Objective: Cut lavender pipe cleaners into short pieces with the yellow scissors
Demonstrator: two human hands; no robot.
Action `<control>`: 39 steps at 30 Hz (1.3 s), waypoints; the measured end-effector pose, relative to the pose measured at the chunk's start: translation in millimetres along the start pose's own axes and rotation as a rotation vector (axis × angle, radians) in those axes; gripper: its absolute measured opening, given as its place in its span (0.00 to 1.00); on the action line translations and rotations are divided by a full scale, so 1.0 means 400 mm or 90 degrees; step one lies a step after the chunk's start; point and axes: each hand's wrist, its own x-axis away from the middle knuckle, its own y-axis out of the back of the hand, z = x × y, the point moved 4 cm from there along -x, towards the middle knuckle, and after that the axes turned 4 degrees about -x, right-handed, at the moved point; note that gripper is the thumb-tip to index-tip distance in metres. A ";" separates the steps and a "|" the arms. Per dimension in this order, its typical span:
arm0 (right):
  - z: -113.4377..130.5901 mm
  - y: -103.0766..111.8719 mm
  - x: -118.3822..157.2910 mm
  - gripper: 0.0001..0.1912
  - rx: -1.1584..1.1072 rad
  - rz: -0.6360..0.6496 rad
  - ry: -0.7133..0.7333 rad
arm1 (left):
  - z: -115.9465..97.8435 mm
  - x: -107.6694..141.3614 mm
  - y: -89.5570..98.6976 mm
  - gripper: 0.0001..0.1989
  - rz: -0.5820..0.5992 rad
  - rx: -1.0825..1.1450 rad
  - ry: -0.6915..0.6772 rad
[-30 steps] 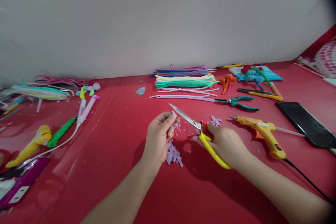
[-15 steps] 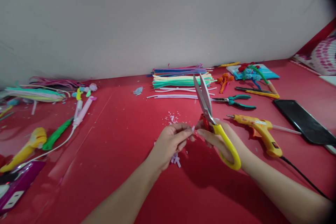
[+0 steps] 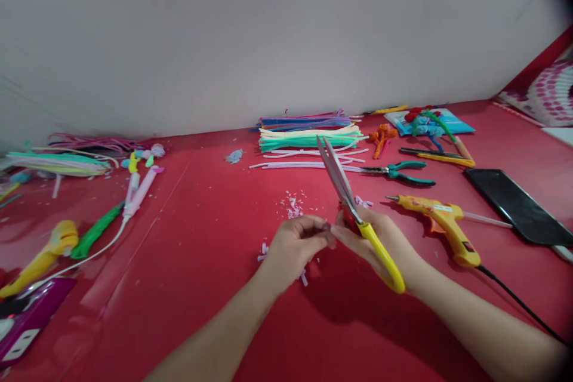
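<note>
My right hand (image 3: 391, 242) is closed around a pair of scissors (image 3: 376, 246) with yellow and red handles. Their blades point up and away, slightly parted. My left hand (image 3: 286, 250) is closed in a pinch, its fingertips meeting those of my right hand. Whatever sits between the left fingertips is hidden. Below and beside the left hand lie short lilac pipe cleaner pieces (image 3: 304, 278), partly covered by it. Tiny pale clippings (image 3: 294, 205) are scattered just beyond. Another lilac bit (image 3: 363, 202) shows behind the right hand.
Bundled pipe cleaners (image 3: 308, 138) lie along the wall, with lilac strands (image 3: 290, 165) before them. To the right are pliers (image 3: 398, 171), a yellow glue gun (image 3: 441, 218) and a black phone (image 3: 519, 206). A pink glue gun (image 3: 142, 191) and purple power strip (image 3: 38, 316) are left.
The scissors have tilted left and lowered a little. The lilac piece seen between my left fingertips is now out of sight. Both hands have drawn closer together, uncovering lilac pieces left of my left hand.
</note>
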 end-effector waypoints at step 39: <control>-0.042 -0.022 0.003 0.21 0.488 -0.053 0.055 | -0.028 -0.010 0.087 0.05 -0.215 0.158 -0.134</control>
